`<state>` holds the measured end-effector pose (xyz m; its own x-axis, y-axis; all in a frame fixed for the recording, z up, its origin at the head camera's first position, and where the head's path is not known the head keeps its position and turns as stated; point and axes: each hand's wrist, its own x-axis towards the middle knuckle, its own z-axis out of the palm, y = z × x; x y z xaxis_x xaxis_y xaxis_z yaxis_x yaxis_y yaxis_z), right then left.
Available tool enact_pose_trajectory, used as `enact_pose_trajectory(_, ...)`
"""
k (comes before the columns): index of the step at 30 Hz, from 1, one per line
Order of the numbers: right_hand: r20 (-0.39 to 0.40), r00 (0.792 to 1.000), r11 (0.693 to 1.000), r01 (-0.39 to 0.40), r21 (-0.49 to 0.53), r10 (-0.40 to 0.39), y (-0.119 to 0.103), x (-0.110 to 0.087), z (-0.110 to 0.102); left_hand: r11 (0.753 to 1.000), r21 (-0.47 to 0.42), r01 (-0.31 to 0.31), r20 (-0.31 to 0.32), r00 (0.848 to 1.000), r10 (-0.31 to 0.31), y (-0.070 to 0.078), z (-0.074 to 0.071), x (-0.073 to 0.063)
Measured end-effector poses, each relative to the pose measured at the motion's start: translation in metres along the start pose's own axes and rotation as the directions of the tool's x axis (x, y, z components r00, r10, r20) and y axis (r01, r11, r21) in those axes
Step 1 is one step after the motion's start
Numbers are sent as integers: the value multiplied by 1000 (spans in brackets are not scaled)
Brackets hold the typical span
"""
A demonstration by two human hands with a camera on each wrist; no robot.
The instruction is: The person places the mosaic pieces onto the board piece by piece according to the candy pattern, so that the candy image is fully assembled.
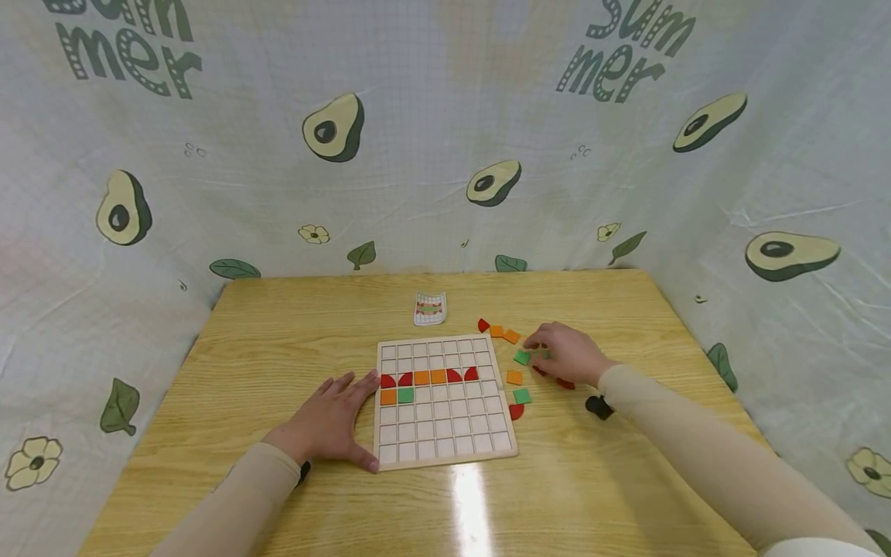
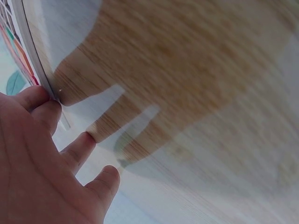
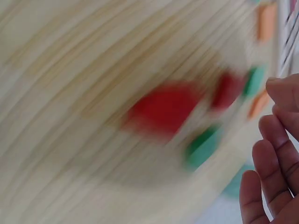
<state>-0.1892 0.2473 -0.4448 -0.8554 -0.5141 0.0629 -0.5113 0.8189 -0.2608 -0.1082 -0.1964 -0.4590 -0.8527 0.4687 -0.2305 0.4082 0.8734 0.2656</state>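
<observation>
A wooden grid board (image 1: pixel 455 429) lies on the table, with a row of red quarter-circle and orange square tiles, and an orange tile (image 1: pixel 387 397) and a green tile (image 1: pixel 405 394) below that row's left end. My left hand (image 1: pixel 332 418) spreads its fingers along the board's left edge, thumb at the lower corner; the left wrist view shows its fingertips (image 2: pixel 86 140) over the wood. Right of the board, my right hand (image 1: pixel 569 352) reaches low over loose tiles, fingers extended close to a green square (image 1: pixel 522 357). No tile shows between its fingers (image 3: pixel 266 156).
More loose tiles lie right of the board, among them an orange square (image 1: pixel 514 377), a green square (image 1: pixel 522 396) and a red quarter-circle (image 1: pixel 517 411). A small pattern card (image 1: pixel 429 308) lies behind the board. A printed curtain (image 1: pixel 418 124) hangs round the table (image 1: pixel 278 325).
</observation>
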Motion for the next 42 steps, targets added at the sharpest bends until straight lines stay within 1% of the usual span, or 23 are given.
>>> enact_pose_trajectory(4,2,997,997,-78,-14,78,28,-18,-5,1000,3,3,-8,1000,-3,-1,3,0)
enact_pose_trajectory(7,9,992,992,-124,8,124,38,-25,-7,1000,-7,-2,-22,1000,2,-1,3,0)
enact_pose_trajectory(12,31,991,990,-133,42,132,46,-27,-2,1000,-1,3,-16,1000,-3,-1,3,0)
enact_pose_trajectory(18,28,993,993,-114,43,113,45,-25,1,1000,2,-1,1,1000,1,2,0,-1)
enact_pose_trajectory(22,29,995,994,-94,58,92,45,-24,0,1000,-1,-9,-2,1000,9,3,-2,-2)
enact_pose_trajectory(26,32,996,995,-90,53,88,46,-23,0,1000,-1,-12,-5,1000,12,2,-1,-2)
enact_pose_trajectory(34,15,997,996,-82,31,82,45,-25,-7,1000,5,-11,-13,1000,11,2,-1,-1)
enact_pose_trajectory(42,4,999,999,-39,19,39,35,-19,-12,1000,-6,-14,-10,1000,14,4,-3,-2)
